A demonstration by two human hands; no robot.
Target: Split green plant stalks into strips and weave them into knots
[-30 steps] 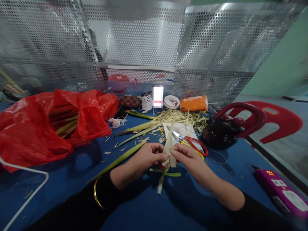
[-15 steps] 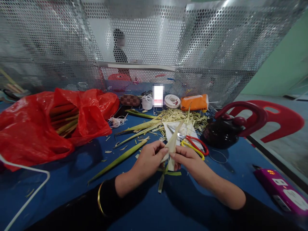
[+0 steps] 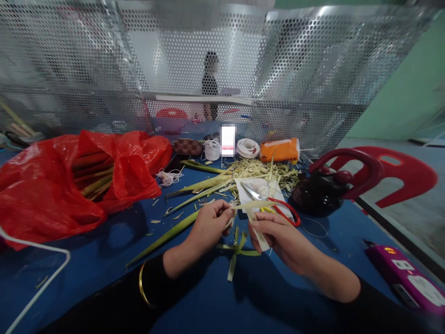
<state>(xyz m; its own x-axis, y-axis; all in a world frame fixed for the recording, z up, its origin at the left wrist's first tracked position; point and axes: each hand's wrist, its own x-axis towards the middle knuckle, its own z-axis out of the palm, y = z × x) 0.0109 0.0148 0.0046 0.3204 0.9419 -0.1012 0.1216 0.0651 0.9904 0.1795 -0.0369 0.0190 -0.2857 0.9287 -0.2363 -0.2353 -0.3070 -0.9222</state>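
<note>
Above the blue table, my left hand (image 3: 208, 227) pinches one end of a pale leaf strip (image 3: 255, 204) that stretches sideways toward the right. My right hand (image 3: 283, 232) is closed on a part of the strip that slants down through its fingers. Whether this is one folded strip or two, I cannot tell. Below the hands lies a small cross of green leaf strips (image 3: 237, 251) on the table. Red-handled scissors (image 3: 289, 215) rest on white paper just beyond my right hand, beside a partly hidden yellow handle (image 3: 267, 209). A long green leaf (image 3: 160, 240) lies left of my left hand.
A red plastic bag (image 3: 52, 185) of stalks stands left. Shredded leaf bits (image 3: 243, 168), a white ribbon spool (image 3: 248, 148) and an orange packet (image 3: 280, 150) lie behind. To the right are a dark kettle (image 3: 318, 195) and a purple power strip (image 3: 403, 273). Perforated metal panels (image 3: 194, 28) rise behind.
My hands have moved slightly apart. The strip, which pointed upward, now lies across between them, uncovering the leaf cross. Behind the panel, a person has moved right.
</note>
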